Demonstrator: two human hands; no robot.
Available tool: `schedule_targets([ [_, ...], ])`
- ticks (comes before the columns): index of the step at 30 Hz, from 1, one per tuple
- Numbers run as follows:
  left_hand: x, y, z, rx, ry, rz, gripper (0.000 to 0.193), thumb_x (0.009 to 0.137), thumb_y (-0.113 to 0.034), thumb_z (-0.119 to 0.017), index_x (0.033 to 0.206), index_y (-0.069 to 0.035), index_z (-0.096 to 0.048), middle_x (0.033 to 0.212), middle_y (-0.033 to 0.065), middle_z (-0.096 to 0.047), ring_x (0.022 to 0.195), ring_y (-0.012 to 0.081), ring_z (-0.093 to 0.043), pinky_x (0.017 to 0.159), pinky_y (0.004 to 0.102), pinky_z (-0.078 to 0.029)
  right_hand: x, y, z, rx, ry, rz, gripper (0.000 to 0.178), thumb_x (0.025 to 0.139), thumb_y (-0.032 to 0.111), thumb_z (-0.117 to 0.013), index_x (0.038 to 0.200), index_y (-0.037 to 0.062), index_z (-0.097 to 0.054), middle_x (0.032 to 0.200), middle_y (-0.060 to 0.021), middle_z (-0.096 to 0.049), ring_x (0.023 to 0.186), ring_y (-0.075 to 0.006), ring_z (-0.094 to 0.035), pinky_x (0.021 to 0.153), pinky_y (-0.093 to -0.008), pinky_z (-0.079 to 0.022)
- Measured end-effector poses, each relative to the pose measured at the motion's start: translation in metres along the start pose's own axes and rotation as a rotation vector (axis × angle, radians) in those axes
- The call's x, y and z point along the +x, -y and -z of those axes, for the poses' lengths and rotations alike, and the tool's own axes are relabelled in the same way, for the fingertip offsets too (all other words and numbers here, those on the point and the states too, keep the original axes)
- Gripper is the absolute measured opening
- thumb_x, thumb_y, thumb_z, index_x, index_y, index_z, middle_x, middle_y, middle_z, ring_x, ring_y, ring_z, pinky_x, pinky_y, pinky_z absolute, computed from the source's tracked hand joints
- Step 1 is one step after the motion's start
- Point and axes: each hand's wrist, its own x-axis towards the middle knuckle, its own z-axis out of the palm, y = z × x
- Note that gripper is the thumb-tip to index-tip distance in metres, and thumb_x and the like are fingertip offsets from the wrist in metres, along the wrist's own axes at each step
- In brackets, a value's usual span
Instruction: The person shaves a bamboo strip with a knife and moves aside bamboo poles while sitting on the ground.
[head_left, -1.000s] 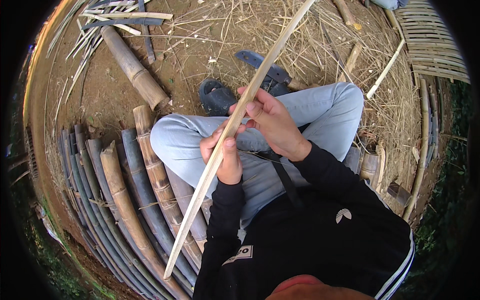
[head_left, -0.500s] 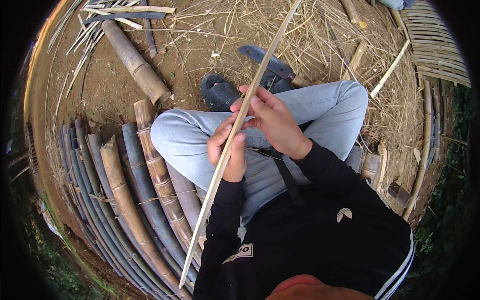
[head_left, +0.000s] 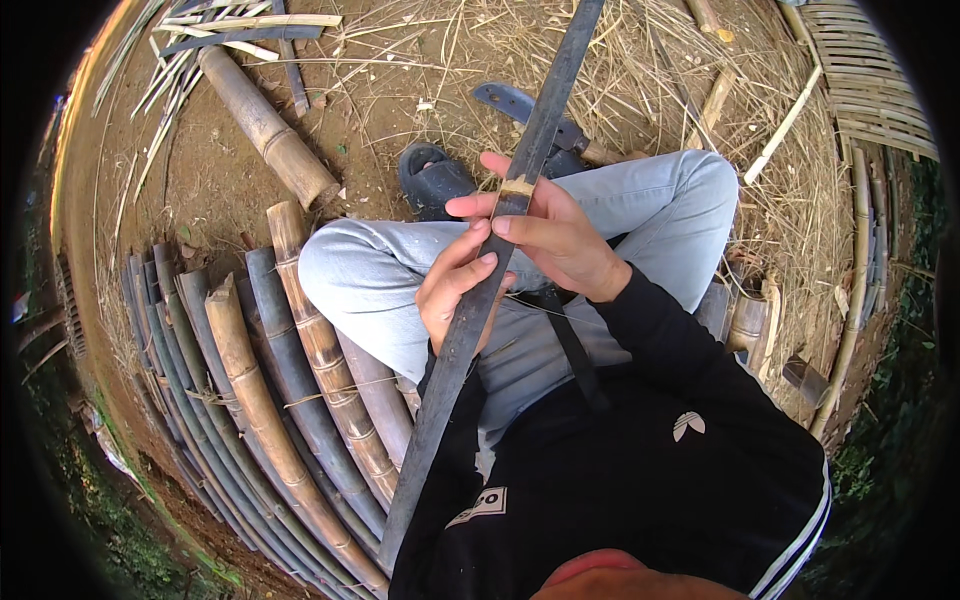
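Observation:
A long split bamboo strip [head_left: 455, 345] slants across my lap, its dark outer skin facing up and a pale scraped band at the node. My left hand [head_left: 455, 285] grips it just below the middle, thumb on top and fingers partly hidden beneath. Close above, my right hand [head_left: 560, 235] holds the strip near the node, thumb on the dark face and fingertips showing past the far edge. Beyond my crossed legs, a dark-bladed machete [head_left: 530, 112] with a wooden handle lies on the ground by the black sandals [head_left: 435, 180].
Whole bamboo poles [head_left: 265, 390] form the slatted seat at my left. A thick bamboo length [head_left: 270, 130] lies on the dirt ahead, near a pile of split strips [head_left: 240, 30]. Shavings [head_left: 640, 60] litter the ground, and a woven bamboo panel [head_left: 870, 75] sits at the far right.
The bamboo strip has been rolled over: its pale inner side or edge showed before, and now its dark skin faces up. Both hands have stayed near the same place on it.

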Motion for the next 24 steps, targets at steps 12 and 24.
schedule_targets([
  [12, 0.008, -0.002, 0.003, 0.063, 0.095, -0.02, 0.035, 0.072, 0.009, -0.072, 0.101, -0.002, -0.058, 0.125, 0.0237, -0.055, 0.119, 0.0344, -0.054, 0.097, 0.041, -0.046, 0.002, -0.001, 0.008, 0.009, 0.042, -0.011, 0.07, 0.089, 0.008, -0.056, 0.146, -0.0004, -0.016, 0.128, -0.0214, -0.055, 0.115, -0.0217, -0.055, 0.103, -0.0384, -0.037],
  [24, 0.0, 0.013, 0.027, -0.249, -0.301, 0.185, 0.023, 0.09, -0.01, -0.061, 0.109, -0.004, -0.052, 0.124, 0.0216, -0.053, 0.097, 0.0292, -0.064, 0.08, 0.0359, -0.056, 0.044, -0.008, 0.068, -0.615, -0.138, -0.167, 0.049, 0.099, 0.042, -0.041, 0.131, 0.006, -0.05, 0.117, -0.0043, -0.063, 0.103, -0.0099, -0.057, 0.077, -0.0237, -0.045],
])
